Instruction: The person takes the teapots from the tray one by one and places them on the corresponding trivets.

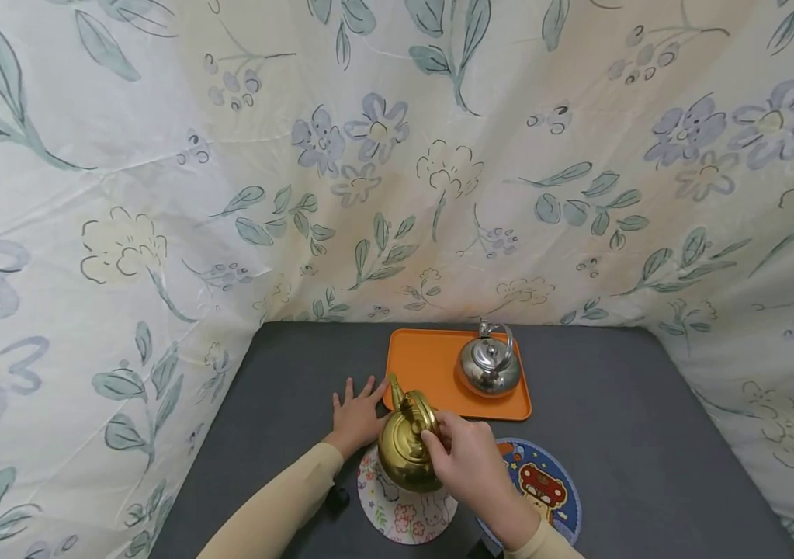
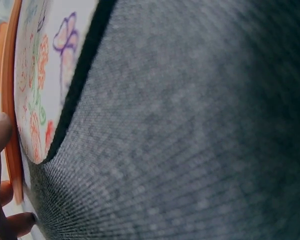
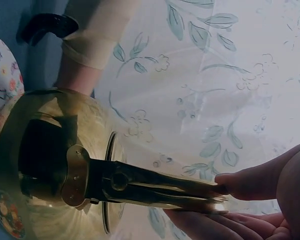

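Note:
A gold kettle [image 1: 407, 450] stands on or just above a round white floral mat [image 1: 403, 508] near the table's front edge. My right hand [image 1: 462, 454] grips its handle [image 3: 155, 187] from the right, with thumb and fingers closed round it. My left hand [image 1: 358, 415] lies flat on the dark grey table [image 1: 278, 404], fingers spread, just left of the orange tray [image 1: 424, 365]. The left wrist view shows its fingertips [image 2: 0, 140] beside the tray's edge [image 2: 10, 125]. A silver kettle [image 1: 489, 363] stands on the tray's right half.
A round blue mat [image 1: 543, 485] with a red cartoon picture lies at the front right, partly under my right wrist. Floral cloth [image 1: 397, 155] hangs behind and on both sides of the table. A small black thing [image 1: 336, 497] sits under my left sleeve.

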{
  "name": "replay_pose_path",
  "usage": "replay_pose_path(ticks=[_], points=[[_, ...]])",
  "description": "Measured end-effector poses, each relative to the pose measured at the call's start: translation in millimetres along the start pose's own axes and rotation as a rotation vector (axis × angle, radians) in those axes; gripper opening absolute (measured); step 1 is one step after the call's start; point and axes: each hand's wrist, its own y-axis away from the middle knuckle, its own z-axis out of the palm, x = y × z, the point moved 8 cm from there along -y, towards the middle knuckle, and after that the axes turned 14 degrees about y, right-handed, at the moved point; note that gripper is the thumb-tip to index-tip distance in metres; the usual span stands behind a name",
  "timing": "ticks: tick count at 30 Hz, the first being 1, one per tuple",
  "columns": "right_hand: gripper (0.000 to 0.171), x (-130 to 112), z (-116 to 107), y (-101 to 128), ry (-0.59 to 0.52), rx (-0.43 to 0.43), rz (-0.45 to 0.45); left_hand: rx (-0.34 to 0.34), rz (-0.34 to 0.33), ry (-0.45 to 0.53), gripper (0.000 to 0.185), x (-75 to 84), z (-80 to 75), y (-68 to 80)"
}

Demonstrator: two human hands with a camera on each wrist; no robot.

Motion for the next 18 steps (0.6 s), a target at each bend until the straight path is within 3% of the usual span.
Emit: replay_pose_path(ticks=[9, 18], points=[[0.023, 2.5, 15.3, 5.7, 0.004, -0.008, 0.0, 0.024, 0.005, -0.002, 0.075, -1.4, 0.9, 1.3], [0.022, 3.9, 23.2, 6.4, 0.008, 0.002, -0.007, 0.03, 0.013, -0.004, 0.075, -1.9, 0.9, 1.1]])
